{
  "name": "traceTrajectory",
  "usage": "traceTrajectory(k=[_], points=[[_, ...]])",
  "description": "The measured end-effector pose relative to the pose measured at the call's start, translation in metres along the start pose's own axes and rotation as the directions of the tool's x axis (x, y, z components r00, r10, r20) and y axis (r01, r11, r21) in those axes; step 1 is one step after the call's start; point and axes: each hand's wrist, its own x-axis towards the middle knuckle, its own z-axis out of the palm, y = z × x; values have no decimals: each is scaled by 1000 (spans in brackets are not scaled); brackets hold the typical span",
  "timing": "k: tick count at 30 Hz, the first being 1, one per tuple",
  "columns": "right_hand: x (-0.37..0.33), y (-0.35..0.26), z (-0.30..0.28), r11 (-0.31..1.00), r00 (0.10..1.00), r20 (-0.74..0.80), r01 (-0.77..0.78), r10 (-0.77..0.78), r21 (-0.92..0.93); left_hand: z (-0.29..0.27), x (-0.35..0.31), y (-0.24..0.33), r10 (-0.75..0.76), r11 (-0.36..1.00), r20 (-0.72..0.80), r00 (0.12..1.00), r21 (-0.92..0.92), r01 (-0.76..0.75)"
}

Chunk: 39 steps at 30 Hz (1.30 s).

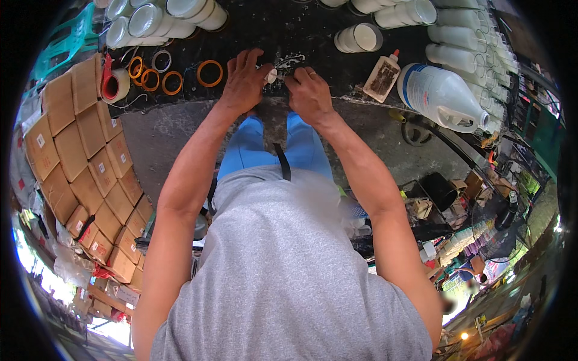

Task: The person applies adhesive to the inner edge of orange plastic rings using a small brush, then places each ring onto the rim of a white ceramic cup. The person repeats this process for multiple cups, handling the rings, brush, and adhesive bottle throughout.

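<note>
Both my hands meet low over the near edge of a black worktable (pixel 253 27). My left hand (pixel 242 83) has its thumb and a finger closed at a small white roundish piece (pixel 272 76), whose kind I cannot make out. My right hand (pixel 309 89) is curled beside it, thumb and fingers pinched together. Whatever those fingers grip is hidden or too small to name. White smears (pixel 290 59) mark the tabletop just beyond the hands. Left of my left hand lies an orange ring (pixel 209 73).
More orange rings (pixel 172 83) and a tape roll (pixel 115 85) lie left. Rows of whitish glass cylinders (pixel 153 23) stand behind. At right are a single glass (pixel 359 38), a red-tipped glue bottle (pixel 382 77) and a large white jug (pixel 442 96). Stacked cardboard boxes (pixel 78 141) rise at left.
</note>
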Motion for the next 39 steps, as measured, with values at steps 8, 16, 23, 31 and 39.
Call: traceTrajectory(k=[8, 16, 23, 31, 39], points=[[-10, 0, 8, 944, 959, -59, -261, 278, 203, 5, 0, 3, -18, 999, -63, 998, 44, 21], [-13, -8, 18, 917, 946, -90, -275, 312, 291, 11, -6, 7, -39, 998, -90, 995, 36, 42], [-14, -3, 7, 938, 955, -132, -225, 266, 264, 12, -6, 14, 8, 1000, -116, 993, 22, -6], [-14, 3, -5, 998, 991, -119, -49, 54, 39, 11, -7, 17, 52, 998, -139, 989, 49, -46], [-37, -5, 14, 889, 925, 53, -377, 377, 261, 20, -14, 19, 67, 997, -162, 985, 60, -58]])
